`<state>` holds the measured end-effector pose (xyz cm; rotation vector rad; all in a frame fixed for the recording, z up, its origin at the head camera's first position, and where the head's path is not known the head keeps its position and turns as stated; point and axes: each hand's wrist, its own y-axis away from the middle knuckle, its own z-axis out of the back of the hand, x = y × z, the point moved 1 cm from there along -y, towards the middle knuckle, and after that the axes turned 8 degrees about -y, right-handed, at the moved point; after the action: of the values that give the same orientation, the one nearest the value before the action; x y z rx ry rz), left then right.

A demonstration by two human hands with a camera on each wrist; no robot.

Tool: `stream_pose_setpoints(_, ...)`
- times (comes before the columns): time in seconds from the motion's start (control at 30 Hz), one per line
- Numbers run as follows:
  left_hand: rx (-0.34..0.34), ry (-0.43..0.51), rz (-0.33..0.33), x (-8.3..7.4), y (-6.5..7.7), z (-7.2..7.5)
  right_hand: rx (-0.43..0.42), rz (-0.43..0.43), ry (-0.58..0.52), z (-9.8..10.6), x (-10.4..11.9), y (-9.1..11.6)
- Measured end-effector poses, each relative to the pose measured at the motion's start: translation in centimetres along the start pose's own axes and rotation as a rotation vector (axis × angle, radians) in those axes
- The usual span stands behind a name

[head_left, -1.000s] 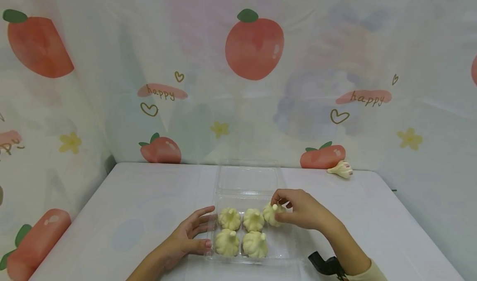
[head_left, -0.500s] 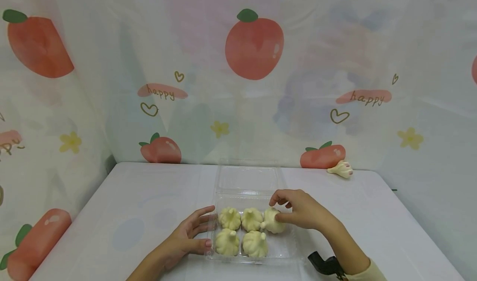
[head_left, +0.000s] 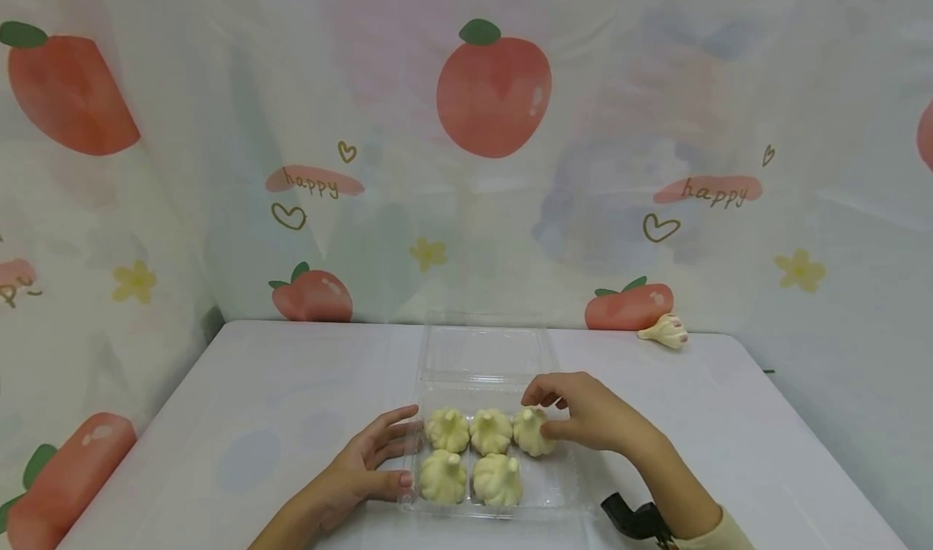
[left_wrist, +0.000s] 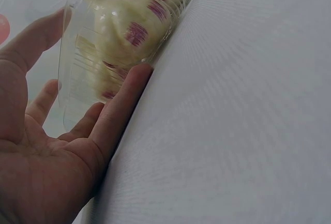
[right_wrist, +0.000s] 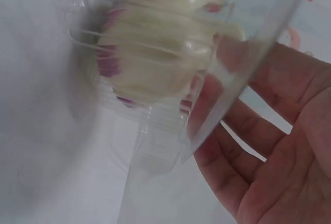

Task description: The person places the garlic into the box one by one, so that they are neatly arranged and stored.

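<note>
A clear hinged plastic box (head_left: 539, 489) stands on the table with its lid raised at the back. Pale garlic bulbs sit in it: a back row of three and two in front, at left and middle. My left hand (head_left: 368, 461) rests against the box's left side, fingers and thumb spread; the left wrist view has its fingers (left_wrist: 121, 105) along the clear wall. At the back right compartment, my right hand (head_left: 594, 412) holds a garlic bulb (head_left: 530, 432) between thumb and fingers. Through the wall, the right wrist view has that bulb (right_wrist: 155, 53) with purple patches at its base.
Another garlic bulb (head_left: 665, 332) lies at the table's back right edge. A black curved object (head_left: 630, 518) is by the right wrist. The transparent lid (head_left: 484, 351) leans toward the printed curtain (head_left: 496, 234). White table surface (head_left: 291, 388) extends either side.
The bulb under my right hand came down into the back right compartment, tipped leftward, then turned more upright. The middle back bulb shifted slightly left. My left hand has stayed on the box.
</note>
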<state>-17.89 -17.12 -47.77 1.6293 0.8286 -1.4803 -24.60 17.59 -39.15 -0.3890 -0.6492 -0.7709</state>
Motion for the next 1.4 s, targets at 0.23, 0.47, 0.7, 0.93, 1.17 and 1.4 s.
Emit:
stream_pose_setpoints(0.23, -0.003, 0.000, 0.007, 0.0, 0.0, 0.0, -0.107, 0.004, -0.148, 1.2, -1.0, 0.1)
stream_pose_setpoints(0.47, -0.015, -0.003, 0.025, -0.3, 0.1, -0.3, -0.254, -0.042, -0.190, 2.4, -2.6, 0.6)
stream_pose_setpoints(0.7, -0.022, -0.005, 0.029, -0.3, 0.1, -0.3, -0.290, -0.091, -0.246, 3.2, -3.7, 1.1)
stream_pose_setpoints(0.93, -0.022, -0.002, 0.031, -0.3, 0.0, -0.2, -0.301, -0.104, -0.249, 3.6, -4.8, 1.3)
stream_pose_setpoints(1.17, -0.021, -0.003, 0.029, -0.2, 0.0, -0.2, -0.334, -0.135, -0.240, 4.0, -5.7, 1.7)
stream_pose_setpoints(1.4, -0.018, -0.001, 0.021, -0.2, 0.0, -0.2, -0.377, -0.184, -0.254, 4.8, -6.6, 2.1)
